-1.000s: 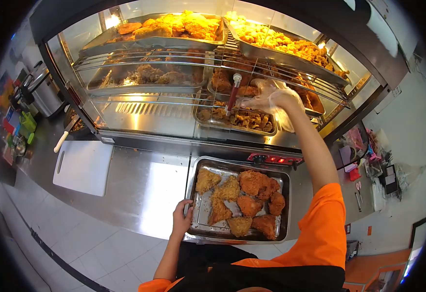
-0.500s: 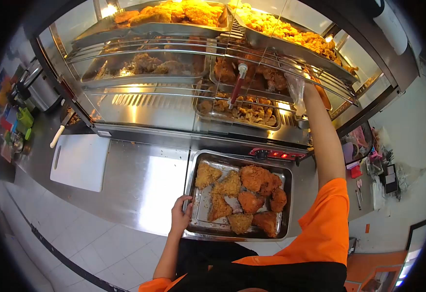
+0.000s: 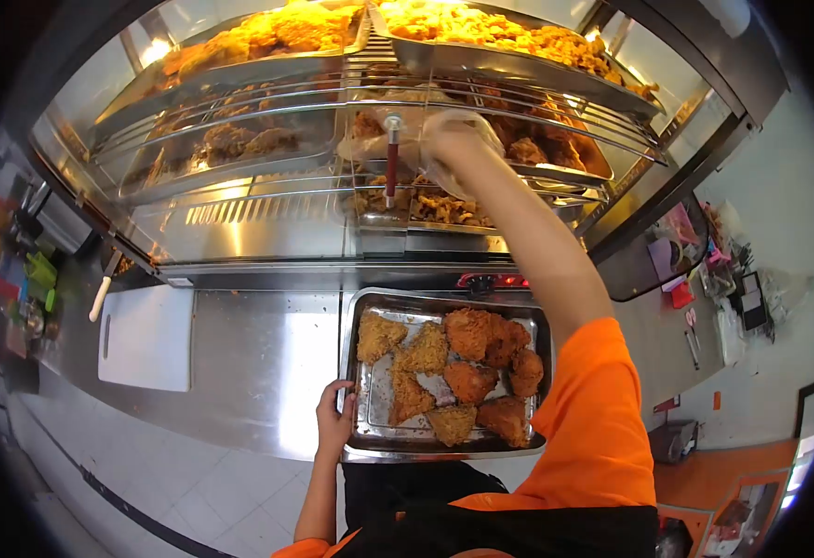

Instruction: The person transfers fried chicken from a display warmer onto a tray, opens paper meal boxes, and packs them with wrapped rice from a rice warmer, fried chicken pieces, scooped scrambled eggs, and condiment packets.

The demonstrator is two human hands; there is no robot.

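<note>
Nine chicken pieces (image 3: 469, 381), some yellowish, some redder, lie in one steel chicken tray (image 3: 437, 450); all places below refer to this tray.

Right hand (image 3: 414, 139): beyond the tray, inside the glass-fronted display cabinet (image 3: 277, 276), in clear plastic (image 3: 472, 126). Fingers blurred behind glass and rack bars (image 3: 277, 186); spread and contents cannot be told.

Left hand (image 3: 334, 426): at the tray's left rim, half open, thumb and finger parted, tips touching the metal.

Chicken tray: on the counter (image 3: 240, 372), directly before the cabinet, long axis running left to right, short sides pointing toward and away from the person. The right upper arm's orange sleeve (image 3: 593, 409) overlaps its right edge.

Red handle (image 3: 392, 167): upright, beyond the tray, in front of the right hand's fingers.

Control panel (image 3: 491, 281): just beyond the tray, its right part covered by the right forearm.

White cutting board (image 3: 146, 339): left of the tray, well apart; a white-handled utensil (image 3: 100, 299), farther left, its far end indistinct.

Scissors (image 3: 692, 325): well right of the tray.
</note>
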